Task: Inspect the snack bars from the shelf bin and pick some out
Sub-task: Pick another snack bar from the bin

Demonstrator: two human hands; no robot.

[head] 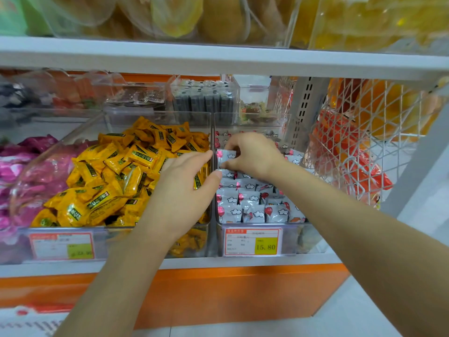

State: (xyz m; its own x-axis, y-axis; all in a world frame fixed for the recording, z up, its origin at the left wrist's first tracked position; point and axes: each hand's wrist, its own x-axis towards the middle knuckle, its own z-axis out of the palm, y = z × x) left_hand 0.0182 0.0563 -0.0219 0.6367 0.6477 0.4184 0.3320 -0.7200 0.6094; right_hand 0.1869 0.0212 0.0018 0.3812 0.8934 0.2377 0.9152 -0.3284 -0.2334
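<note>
Both your hands are up at the shelf, and the step in hand looks like inspecting a single bar. Farthest left lie the pink packets, then the heap of yellow packets; neither is your concern. Your left hand hovers over the right edge of the yellow heap. Its forefinger and thumb are spread wide toward the divider and hold nothing that I can see.

Just beyond it is the snack bar, grey-white with clouds and a red balloon. It is raised above the shelf bin, pinched at its right end by the curled fingers of your right hand. More bars stand packed in rows beneath, behind the price tag. The wire basket at far right plays no part.

Next, I judge, you should turn the wrapper to read it, or pass it into your open left hand.
</note>
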